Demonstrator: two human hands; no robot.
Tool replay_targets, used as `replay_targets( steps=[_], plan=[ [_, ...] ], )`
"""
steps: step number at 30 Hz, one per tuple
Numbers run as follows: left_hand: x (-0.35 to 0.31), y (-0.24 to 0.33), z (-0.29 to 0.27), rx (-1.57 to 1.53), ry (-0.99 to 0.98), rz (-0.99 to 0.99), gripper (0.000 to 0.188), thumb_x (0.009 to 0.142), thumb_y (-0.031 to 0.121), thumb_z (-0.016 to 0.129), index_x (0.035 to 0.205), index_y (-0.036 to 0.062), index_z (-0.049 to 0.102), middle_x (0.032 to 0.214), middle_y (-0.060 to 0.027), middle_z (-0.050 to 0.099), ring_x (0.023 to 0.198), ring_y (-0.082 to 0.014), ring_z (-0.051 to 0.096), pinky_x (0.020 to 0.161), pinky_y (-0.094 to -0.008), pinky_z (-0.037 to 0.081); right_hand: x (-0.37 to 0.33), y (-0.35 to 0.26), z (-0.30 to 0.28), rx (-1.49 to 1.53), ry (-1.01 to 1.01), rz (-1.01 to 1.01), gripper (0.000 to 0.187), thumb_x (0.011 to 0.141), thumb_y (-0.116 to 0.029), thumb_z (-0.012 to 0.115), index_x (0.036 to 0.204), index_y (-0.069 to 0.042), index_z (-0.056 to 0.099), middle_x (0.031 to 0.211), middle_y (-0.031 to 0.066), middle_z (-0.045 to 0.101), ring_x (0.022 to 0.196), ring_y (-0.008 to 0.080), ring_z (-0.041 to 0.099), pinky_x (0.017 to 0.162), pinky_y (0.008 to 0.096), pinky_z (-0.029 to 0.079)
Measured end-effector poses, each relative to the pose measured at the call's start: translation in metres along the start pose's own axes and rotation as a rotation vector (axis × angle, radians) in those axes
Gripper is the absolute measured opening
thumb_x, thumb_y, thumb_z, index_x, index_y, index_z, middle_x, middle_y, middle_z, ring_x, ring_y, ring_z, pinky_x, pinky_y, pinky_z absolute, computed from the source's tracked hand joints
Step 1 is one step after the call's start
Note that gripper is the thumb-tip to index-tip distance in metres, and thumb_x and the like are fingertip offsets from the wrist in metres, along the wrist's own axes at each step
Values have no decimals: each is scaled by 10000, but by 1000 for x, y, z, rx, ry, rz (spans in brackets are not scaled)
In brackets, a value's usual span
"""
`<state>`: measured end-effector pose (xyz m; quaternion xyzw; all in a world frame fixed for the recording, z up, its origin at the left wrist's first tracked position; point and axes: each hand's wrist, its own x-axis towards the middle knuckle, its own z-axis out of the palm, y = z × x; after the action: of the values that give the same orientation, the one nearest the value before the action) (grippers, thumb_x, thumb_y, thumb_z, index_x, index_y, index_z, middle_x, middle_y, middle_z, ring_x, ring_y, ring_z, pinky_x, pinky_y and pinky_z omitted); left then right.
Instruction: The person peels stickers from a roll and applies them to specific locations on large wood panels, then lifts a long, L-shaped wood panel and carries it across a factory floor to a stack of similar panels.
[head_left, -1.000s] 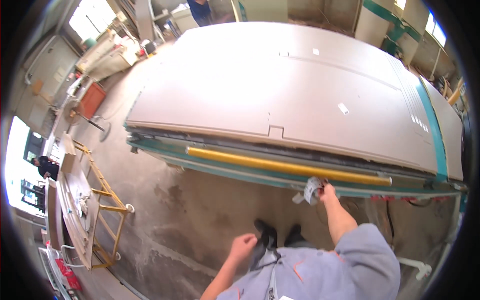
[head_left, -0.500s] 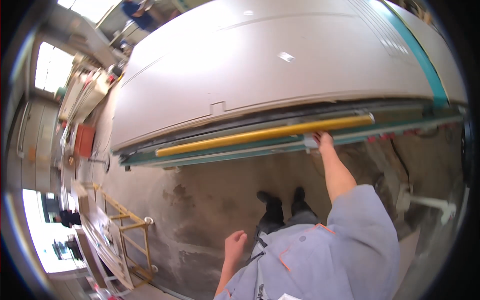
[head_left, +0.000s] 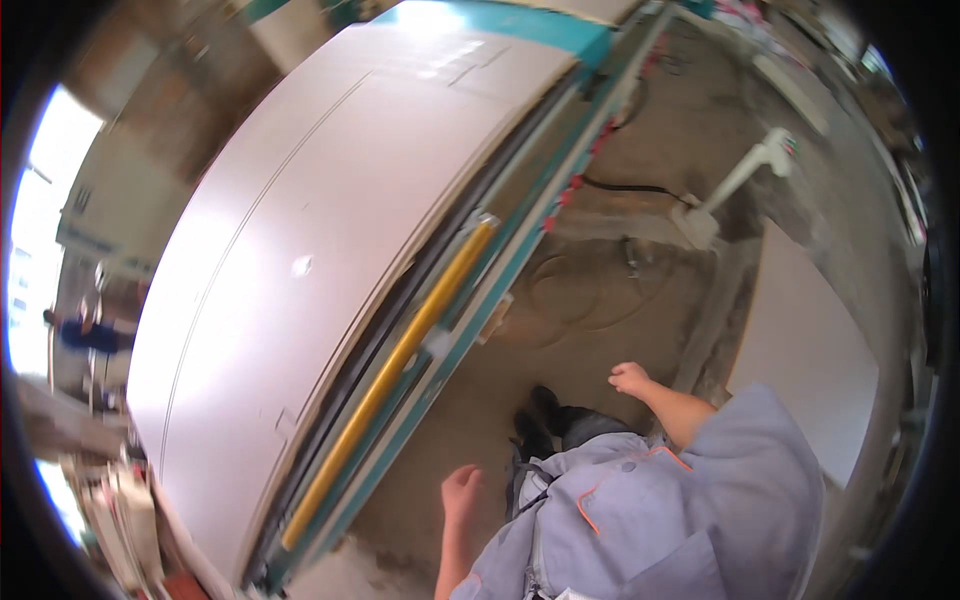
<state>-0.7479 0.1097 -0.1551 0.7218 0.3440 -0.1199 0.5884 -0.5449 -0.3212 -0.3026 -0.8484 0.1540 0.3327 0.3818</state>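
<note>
My right hand (head_left: 629,379) hangs over the floor, fingers curled in, with nothing showing in it. Lower down, my left hand (head_left: 461,491) is held in front of my body with its fingers loosely closed, a little blurred, and no object shows in it either. Neither hand touches anything. To their left runs the teal-edged side of a machine table (head_left: 432,386), which bears a large pale panel (head_left: 300,200) with grooves. A yellow bar (head_left: 395,365) lies along that side, and a small whitish piece (head_left: 438,343) sits beside the bar.
A white pedal-like stand (head_left: 735,185) with a black cable (head_left: 630,187) is on the floor at the far right. Closer in, a pale board (head_left: 805,340) stands or leans on my right. Another person (head_left: 88,335) is beyond the panel at the left.
My right hand has let go of the machine's edge by the whitish piece and drawn back. The view has turned to the right, so the table now slants. My left hand remains near my body.
</note>
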Motion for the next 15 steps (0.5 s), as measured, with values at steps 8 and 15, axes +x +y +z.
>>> replay_targets(
  steps=[8,15],
  plan=[
    [127,143,82,-7,-191,179,274,843,161,639,1017,-47,677,800,-32,650,710,-89,581,620,-249,475,-86,152,-109,597,486,377,167,778,-115,684,924,-34,679,737,47,655,572,124,617,477,271,474],
    [122,242,286,160,-602,311,286,854,184,658,1031,-40,668,840,-22,654,773,-80,574,693,-247,473,-39,203,-160,484,376,182,429,784,-199,719,1161,-12,635,928,86,698,697,156,655,625,296,529]
  ],
)
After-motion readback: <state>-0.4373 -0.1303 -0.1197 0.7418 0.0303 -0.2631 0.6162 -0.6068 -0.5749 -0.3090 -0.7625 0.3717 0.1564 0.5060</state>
